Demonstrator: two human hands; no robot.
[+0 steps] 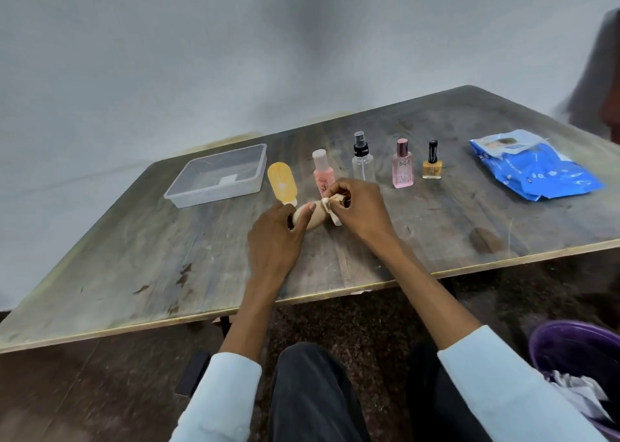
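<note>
Head: L hand (273, 237) round beige bottle (318, 219)

Remote log of what the wearer has on. Left sleeve (218, 398) and right sleeve (510, 388): pale blue, plain cuffs ending partway up the forearm. Trousers (312, 394): dark grey, near centre. Left hand (273, 237) and right hand (360, 206): uncovered.

text: none legible | pink bottle (402, 168), blue packet (533, 170) — print blurred

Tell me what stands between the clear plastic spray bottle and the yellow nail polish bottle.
A pink glass perfume bottle, upright on the wooden table; the head view shows it.
</note>
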